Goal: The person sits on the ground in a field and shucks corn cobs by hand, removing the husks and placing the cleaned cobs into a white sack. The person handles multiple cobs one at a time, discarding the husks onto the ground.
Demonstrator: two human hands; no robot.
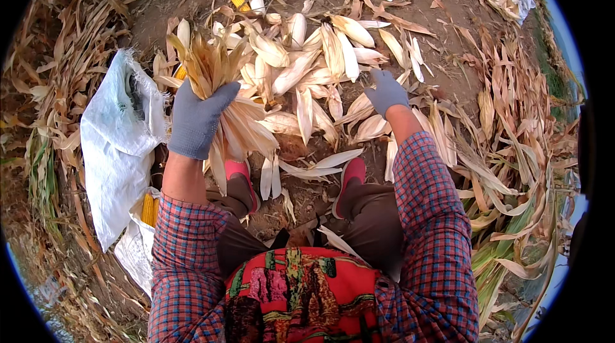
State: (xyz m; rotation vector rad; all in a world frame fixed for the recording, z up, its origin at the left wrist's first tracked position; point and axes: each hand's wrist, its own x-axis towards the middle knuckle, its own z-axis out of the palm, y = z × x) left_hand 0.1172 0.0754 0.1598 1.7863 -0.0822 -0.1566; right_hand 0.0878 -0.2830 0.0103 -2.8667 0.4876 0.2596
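My left hand (pixel 196 119), in a grey knitted glove, grips a bundle of dry corn husks (pixel 247 126) whose leaves fan out above and below the fist. Whether an ear sits inside that bundle is hidden. At the right edge of the pile is my right hand (pixel 388 93), gloved the same way, its thumb apart from the fingers and nothing visible in it. Close beside it lie pale husk-covered ears (pixel 347 57) and loose husks (pixel 370 126). Between my hands spreads a heap of corn ears in their husks (pixel 293 73) on bare soil.
A white woven sack (pixel 115 150) slumps to my left. Below it, another white sack (pixel 137 251) shows bare yellow cobs (pixel 149 211) at its mouth. Several husked yellow cobs (pixel 239 0) lie beyond the heap. Dry stalks (pixel 509 102) bank up on the right, more leaves (pixel 72 54) on the left.
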